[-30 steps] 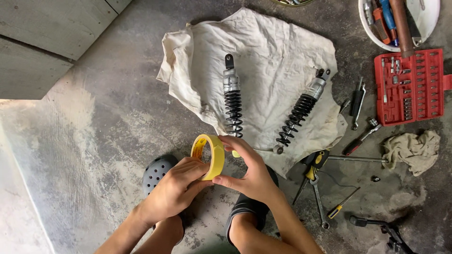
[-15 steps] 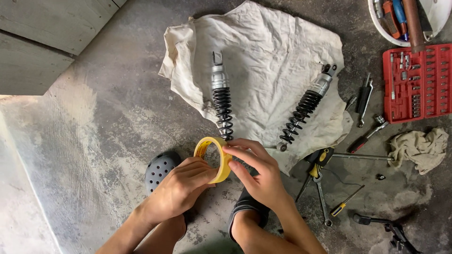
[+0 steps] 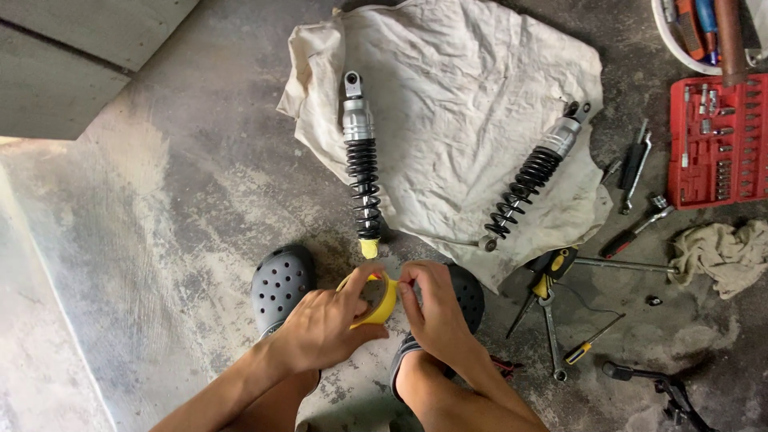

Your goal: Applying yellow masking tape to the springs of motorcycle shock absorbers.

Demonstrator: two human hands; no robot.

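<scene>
The floor is rough grey concrete, stained and mottled with paler patches towards its left side. A lighter slab or step fills the upper left corner.

A crumpled off-white cloth is spread on the floor near the top middle. Two shock absorbers with black coil springs lie on it: the left shock absorber runs almost straight up and down, its lower end reaching just off the cloth's near edge, and the right shock absorber lies slanted. At the right edge of the floor sits an open red socket case, with a white bucket of tools above it in the top right corner. Loose hand tools, among them pliers with yellow and black grips and a small screwdriver, are scattered between the cloth and a bunched rag.

Near the bottom middle, over two dark clogs, both hands are closed on a roll of yellow tape. The left hand grips the roll from the side and below; the right hand pinches at its right rim with fingertips. The roll sits just below the left shock absorber's lower end, which bears a bit of yellow, not touching it.
</scene>
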